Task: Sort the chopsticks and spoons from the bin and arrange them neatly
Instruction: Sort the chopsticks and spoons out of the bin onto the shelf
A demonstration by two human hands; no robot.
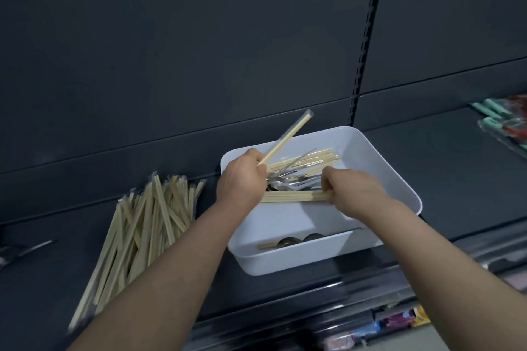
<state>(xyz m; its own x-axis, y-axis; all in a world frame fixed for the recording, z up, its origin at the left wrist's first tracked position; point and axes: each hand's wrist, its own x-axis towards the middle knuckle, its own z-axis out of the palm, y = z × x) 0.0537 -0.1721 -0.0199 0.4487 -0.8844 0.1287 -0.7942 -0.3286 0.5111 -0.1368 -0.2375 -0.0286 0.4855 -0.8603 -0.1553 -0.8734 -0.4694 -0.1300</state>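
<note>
Bare forearms reach in from the bottom edge toward a white rectangular plastic bin (399, 179) that sits on a dark grey metal shelf (442, 157), its near end at the shelf's front edge. The left hand (241, 179) is over the bin's left side, fingers curled round 1 clear-wrapped pair of pale wooden chopsticks (285, 138) that angles up and away over the far rim. The right hand (353, 191) is over the middle of the bin, thumb and fingers pinching the right end of a flat bundle of wooden chopsticks (293, 196) that lies crosswise between both hands; its left end meets the left hand.

Just beyond that bundle, silver metal spoons (288, 182) lie tangled in the bin, with more loose wooden chopsticks (308, 158) behind them near the far wall. At the bin's near end lie 1 chopstick and 2 dark round objects (288, 241), too small to identify.

Left of the bin, well apart from it, a fanned pile of wrapped wooden chopsticks (148, 222) rests on the shelf. Blurred silver cutlery (25, 249) shows at the far left edge, and packaged teal-handled items (502, 122) lie at the far right.
</note>
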